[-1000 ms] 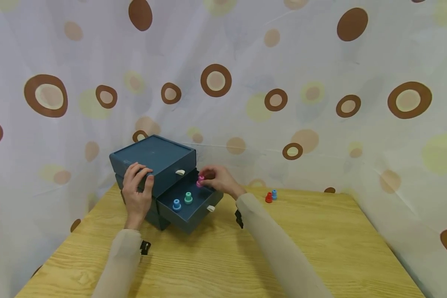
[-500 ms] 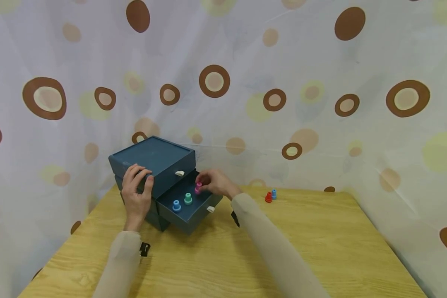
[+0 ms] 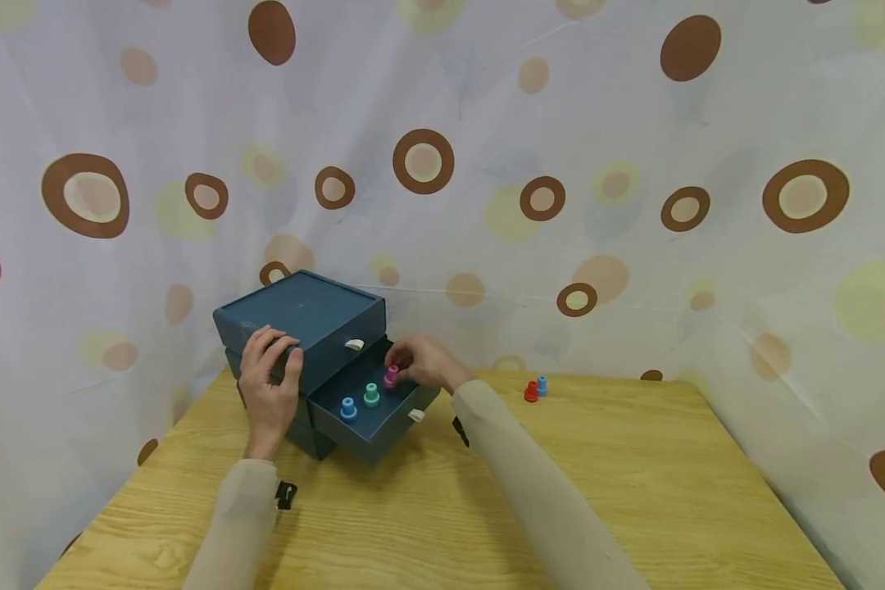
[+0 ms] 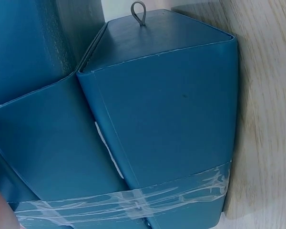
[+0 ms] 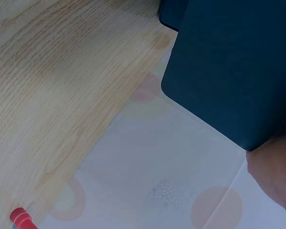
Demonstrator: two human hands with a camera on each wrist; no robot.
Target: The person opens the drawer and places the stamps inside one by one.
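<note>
A dark blue drawer cabinet (image 3: 301, 310) stands at the left of the table, its middle drawer (image 3: 372, 438) pulled out. Against the cabinet's near left side and top edge rests my left hand (image 3: 269, 393), fingers lightly bent and thumb apart. Inside the drawer, my right hand (image 3: 428, 362) pinches a pink peg (image 3: 391, 377) with a stepped round base; whether its base touches the drawer floor I cannot tell. A green peg (image 3: 371, 397) and a blue peg (image 3: 348, 410) stand upright in the drawer, in a row with the pink one.
A red peg (image 3: 531, 392) and another blue peg (image 3: 542, 385) stand on the wooden table (image 3: 634, 475) toward the back. Clear tape (image 4: 133, 202) wraps the cabinet's side. A patterned curtain (image 3: 472, 238) hangs behind and on both sides.
My right hand has moved slightly left and down with the pink peg, closer to the green one. My left hand keeps its place on the cabinet.
</note>
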